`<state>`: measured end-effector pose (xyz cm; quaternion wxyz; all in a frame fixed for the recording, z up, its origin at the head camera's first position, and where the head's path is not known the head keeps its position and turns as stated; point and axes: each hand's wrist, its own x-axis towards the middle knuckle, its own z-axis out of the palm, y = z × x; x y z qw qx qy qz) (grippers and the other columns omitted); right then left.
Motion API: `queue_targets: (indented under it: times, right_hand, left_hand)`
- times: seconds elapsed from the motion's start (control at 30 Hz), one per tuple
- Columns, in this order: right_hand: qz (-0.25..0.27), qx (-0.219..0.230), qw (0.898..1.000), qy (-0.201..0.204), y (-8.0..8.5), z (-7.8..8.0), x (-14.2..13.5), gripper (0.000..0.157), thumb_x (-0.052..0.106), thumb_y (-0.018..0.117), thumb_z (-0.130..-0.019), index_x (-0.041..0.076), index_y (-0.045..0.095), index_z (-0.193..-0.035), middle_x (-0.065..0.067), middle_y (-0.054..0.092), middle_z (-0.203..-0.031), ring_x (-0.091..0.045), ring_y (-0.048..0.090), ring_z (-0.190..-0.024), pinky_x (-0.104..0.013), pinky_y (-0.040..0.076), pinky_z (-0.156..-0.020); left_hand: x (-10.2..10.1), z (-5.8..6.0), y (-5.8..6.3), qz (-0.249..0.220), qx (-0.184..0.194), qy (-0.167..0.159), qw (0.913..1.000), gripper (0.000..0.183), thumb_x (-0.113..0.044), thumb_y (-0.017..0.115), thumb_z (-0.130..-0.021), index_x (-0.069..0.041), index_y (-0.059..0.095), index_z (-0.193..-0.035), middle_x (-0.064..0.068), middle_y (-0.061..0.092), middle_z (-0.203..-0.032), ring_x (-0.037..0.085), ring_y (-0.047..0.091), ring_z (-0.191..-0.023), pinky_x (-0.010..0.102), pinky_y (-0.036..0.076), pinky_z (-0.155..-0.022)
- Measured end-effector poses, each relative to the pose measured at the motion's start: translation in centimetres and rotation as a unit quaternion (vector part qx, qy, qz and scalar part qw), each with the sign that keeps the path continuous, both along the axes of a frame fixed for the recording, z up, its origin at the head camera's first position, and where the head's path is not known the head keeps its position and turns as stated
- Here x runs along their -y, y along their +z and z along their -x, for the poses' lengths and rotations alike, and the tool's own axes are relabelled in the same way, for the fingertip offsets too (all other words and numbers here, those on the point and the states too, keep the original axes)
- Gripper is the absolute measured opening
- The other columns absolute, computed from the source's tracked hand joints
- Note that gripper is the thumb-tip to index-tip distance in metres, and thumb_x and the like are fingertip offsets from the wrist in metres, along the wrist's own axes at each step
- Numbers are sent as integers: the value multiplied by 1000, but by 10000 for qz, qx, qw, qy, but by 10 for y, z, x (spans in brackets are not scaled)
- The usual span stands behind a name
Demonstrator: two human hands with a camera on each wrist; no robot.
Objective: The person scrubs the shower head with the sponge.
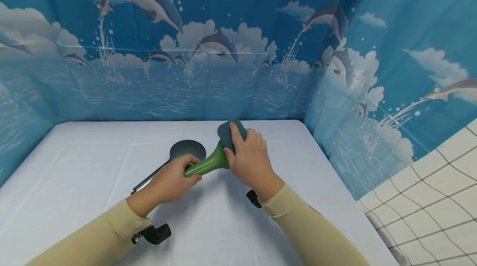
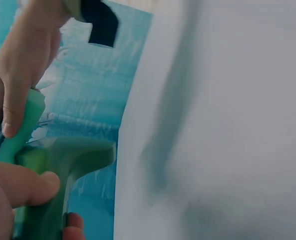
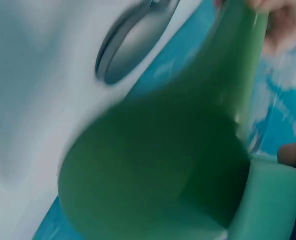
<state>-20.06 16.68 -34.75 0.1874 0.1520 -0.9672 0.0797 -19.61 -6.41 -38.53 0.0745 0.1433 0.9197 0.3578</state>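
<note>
The left hand point(image 1: 175, 180) grips the narrow handle of a glossy green utensil with a broad, rounded head point(image 1: 211, 164), held above the white-covered counter point(image 1: 93, 154). The right hand point(image 1: 252, 156) grasps a teal, dark-backed sponge point(image 1: 225, 134) against the head's edge. Beyond the left hand lies a dark, round-headed ladle with a partly silvery handle point(image 1: 187, 149).

I see the person's left hand point(image 1: 173, 180) grip a green scoop point(image 1: 210, 163); at its one o'clock, the right hand point(image 1: 253, 159) holds a sponge point(image 1: 225, 134). Toward ten o'clock, a dark ladle point(image 1: 187, 148) lies on the table point(image 1: 82, 154).
</note>
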Motion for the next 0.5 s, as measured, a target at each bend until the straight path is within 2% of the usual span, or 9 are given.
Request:
queue_targets:
  times: [0.1, 0.17, 0.3, 0.37, 0.43, 0.5]
  right_hand:
    - [-138, -165, 9988, 441, -3, -5, 7, 69, 39, 63, -105, 12, 38, -163, -28, 55, -126, -36, 52, -99, -50, 48, -85]
    - [-109, -169, 9989, 428, -3, -5, 6, 68, 39, 62, -105, 13, 39, -163, -27, 55, -126, -36, 52, -99, -50, 48, -84]
    - [252, 59, 9995, -173, 1, 6, -7, 67, 37, 60, -108, 11, 35, -165, -27, 53, -123, -33, 48, -99, -48, 43, -86]
    - [384, 170, 9985, -338, 1, 9, -12, 67, 36, 59, -108, 9, 34, -165, -27, 51, -121, -32, 45, -97, -48, 41, -85]
    - [334, 122, 9992, -172, 0, 7, -11, 68, 37, 61, -107, 9, 36, -164, -27, 52, -121, -32, 47, -97, -48, 43, -86]
    - [105, 18, 9997, 215, -3, 1, -3, 68, 38, 63, -106, 9, 38, -163, -28, 54, -122, -33, 50, -96, -50, 45, -85]
  left_hand:
    - [2, 6, 2, -378, 289, 15, 9989, 35, -25, 77, -97, -16, 63, -127, 6, 69, -106, 20, 60, -79, 35, 48, -65]
    - [2, 9, 2, -367, 288, 48, 9989, 34, -24, 79, -95, -16, 63, -123, 7, 69, -107, 21, 60, -80, 35, 48, -66]
    - [4, 11, -1, 37, 132, 139, 9998, 31, -23, 81, -92, -18, 62, -117, 3, 70, -101, 20, 58, -76, 35, 45, -63]
    - [4, 9, -4, 342, -39, 121, 9993, 31, -23, 81, -93, -19, 61, -116, 1, 68, -94, 19, 57, -71, 34, 44, -61]
    - [3, 8, -6, 616, -289, 97, 9976, 31, -24, 79, -94, -18, 60, -118, 0, 66, -87, 19, 56, -67, 34, 43, -59]
    - [0, 7, -6, 835, -543, 88, 9950, 31, -25, 77, -95, -17, 60, -120, 0, 64, -83, 18, 55, -63, 34, 42, -57]
